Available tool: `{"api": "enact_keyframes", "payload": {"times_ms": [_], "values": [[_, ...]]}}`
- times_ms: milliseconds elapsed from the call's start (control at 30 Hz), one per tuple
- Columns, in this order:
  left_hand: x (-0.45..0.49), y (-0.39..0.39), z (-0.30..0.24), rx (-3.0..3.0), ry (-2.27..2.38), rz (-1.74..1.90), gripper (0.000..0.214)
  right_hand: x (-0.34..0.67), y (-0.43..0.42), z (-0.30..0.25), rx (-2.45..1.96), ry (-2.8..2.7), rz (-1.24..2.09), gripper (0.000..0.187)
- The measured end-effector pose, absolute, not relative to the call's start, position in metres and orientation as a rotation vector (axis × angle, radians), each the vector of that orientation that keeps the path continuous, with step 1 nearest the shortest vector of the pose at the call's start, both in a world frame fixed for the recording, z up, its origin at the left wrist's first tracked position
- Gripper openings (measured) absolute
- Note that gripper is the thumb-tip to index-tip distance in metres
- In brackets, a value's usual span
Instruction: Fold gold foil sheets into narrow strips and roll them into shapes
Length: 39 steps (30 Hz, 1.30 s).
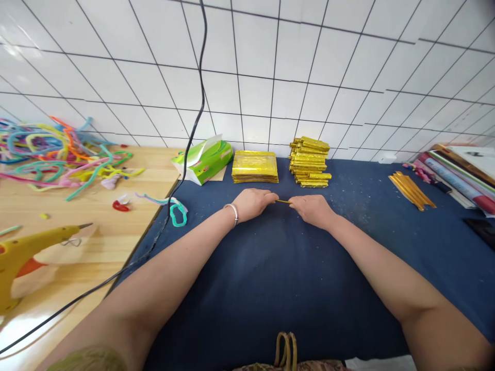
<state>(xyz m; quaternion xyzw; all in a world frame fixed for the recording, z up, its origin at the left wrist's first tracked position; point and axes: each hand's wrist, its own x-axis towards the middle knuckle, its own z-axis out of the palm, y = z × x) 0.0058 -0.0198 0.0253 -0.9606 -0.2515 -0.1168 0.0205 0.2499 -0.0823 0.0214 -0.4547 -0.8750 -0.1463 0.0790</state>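
Note:
My left hand (253, 202), with a silver bangle at the wrist, and my right hand (312, 209) face each other over the dark blue cloth (286, 268). Between them runs a thin strip of gold paper (284, 201), one end pinched in each hand's fingers. Most of the strip is hidden by the fingers. Just behind my left hand lies a flat stack of gold foil paper sheets (255, 166). Beyond my right hand is a pile of folded gold paper strips (309, 161).
A green tissue pack (209, 161) stands by the tiled wall. On the wooden table at left are tangled pipe cleaners (46, 149) and a yellow glue gun (34, 252). A black cable (193, 129) hangs across. At right lie more gold strips (412, 190) and books (460, 175).

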Motion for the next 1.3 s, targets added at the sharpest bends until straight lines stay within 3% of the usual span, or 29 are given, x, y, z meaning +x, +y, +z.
{"api": "enact_keyframes", "payload": {"times_ms": [500,667,867,1300], "values": [[0.0,-0.009,0.011,-3.072,-0.928,-0.361,0.043,0.253,-0.077,0.005,-1.415,-2.528,-0.186,0.034],[0.001,-0.007,0.007,-3.082,-1.232,-0.514,0.029,0.254,-0.075,0.0,-1.596,-2.36,-0.203,0.031],[-0.002,-0.003,0.005,-2.976,-1.369,-0.617,0.03,0.258,-0.075,0.002,-1.613,-2.289,-0.31,0.036],[-0.001,-0.007,0.015,-2.764,-1.08,-0.23,0.04,0.253,-0.082,0.013,-1.52,-2.486,-0.42,0.036]]}}
